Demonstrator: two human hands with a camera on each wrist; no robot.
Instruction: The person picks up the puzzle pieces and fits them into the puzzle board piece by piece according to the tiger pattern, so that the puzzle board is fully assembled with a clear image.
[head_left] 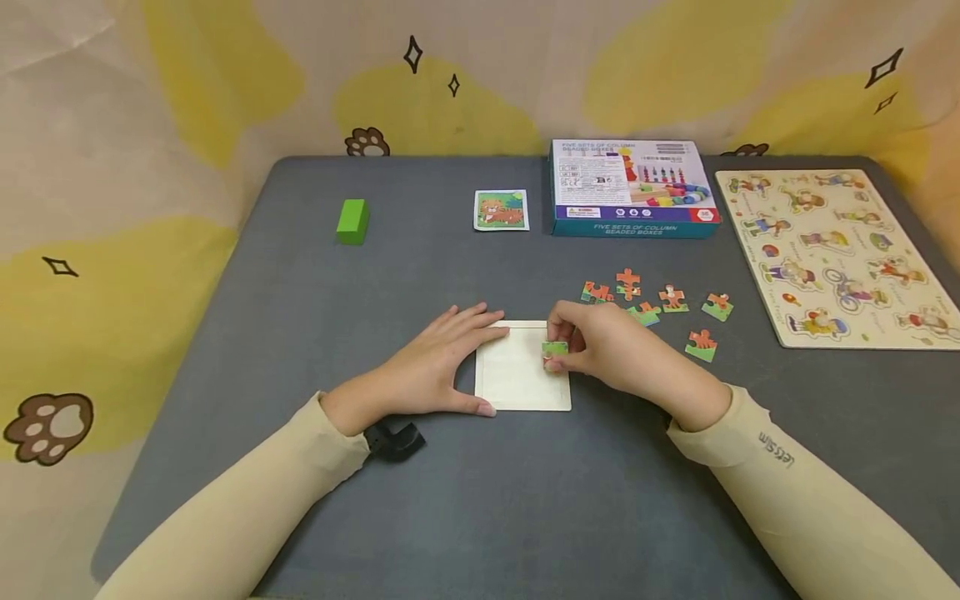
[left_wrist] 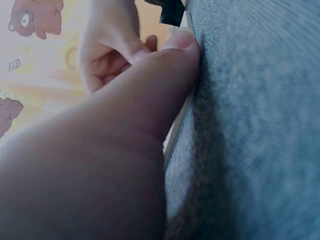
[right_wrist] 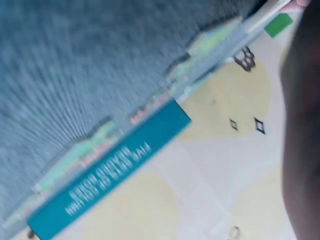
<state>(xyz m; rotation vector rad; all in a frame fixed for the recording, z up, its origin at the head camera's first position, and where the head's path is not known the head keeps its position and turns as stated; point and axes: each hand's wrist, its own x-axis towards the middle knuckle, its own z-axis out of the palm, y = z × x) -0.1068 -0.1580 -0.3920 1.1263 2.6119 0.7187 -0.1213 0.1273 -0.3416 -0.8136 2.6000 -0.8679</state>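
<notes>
A pale square puzzle tray (head_left: 517, 383) lies in the middle of the table in the head view. My left hand (head_left: 435, 367) rests along its left side, fingers spread and thumb at the near left corner. The left wrist view shows that thumb (left_wrist: 165, 75) close up against the tray's edge. Between thumb and fingers, my right hand (head_left: 611, 346) pinches a green-topped jigsaw piece (head_left: 555, 349) over the tray's right part. Whether the piece touches the tray, I cannot tell. Several loose orange-and-green jigsaw pieces (head_left: 673, 298) lie beyond and right of the right hand.
At the back stand a teal-edged bead box (head_left: 633, 190) and, left of it, a small tiger picture (head_left: 501, 210). A green block (head_left: 352, 222) is at the back left. A wooden picture board (head_left: 840, 250) lies along the right. Patterned cloth (head_left: 480, 75) hangs behind the table.
</notes>
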